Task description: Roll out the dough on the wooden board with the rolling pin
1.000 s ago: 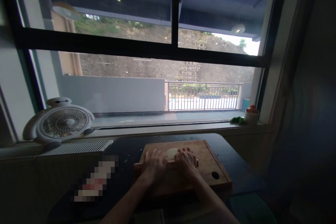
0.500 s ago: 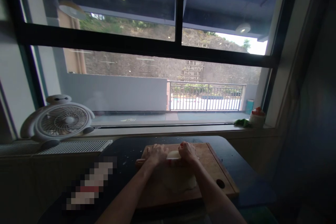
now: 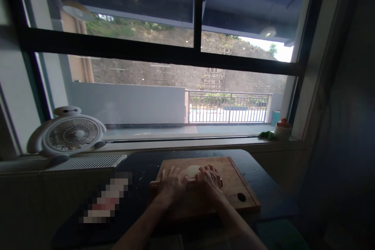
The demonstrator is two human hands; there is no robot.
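Note:
My left hand [image 3: 172, 180] lies over the left part of a wooden rolling pin [image 3: 191, 182], its fingers stretched forward and apart. On the right part of the pin rests my right hand [image 3: 209, 178], palm down, with its fingers spread forward over it. White dough [image 3: 192, 171] shows between the hands, just beyond the pin; any dough under my palms and wrists is hidden. Beneath everything is a wooden cutting board [image 3: 231, 181] with a dark round hole near its right front corner.
The board stands on a dark table [image 3: 258, 179] with white specks at its left. A white fan [image 3: 73, 134] stands left, by the window. A white container [image 3: 283, 129] and a green item [image 3: 266, 136] sit on the sill. A blurred-out patch [image 3: 107, 199] covers something on the left.
Both hands have gone from curled fingers to fingers stretched out across the pin. The pin has rolled slightly nearer to me relative to the board, and the view has shifted a little.

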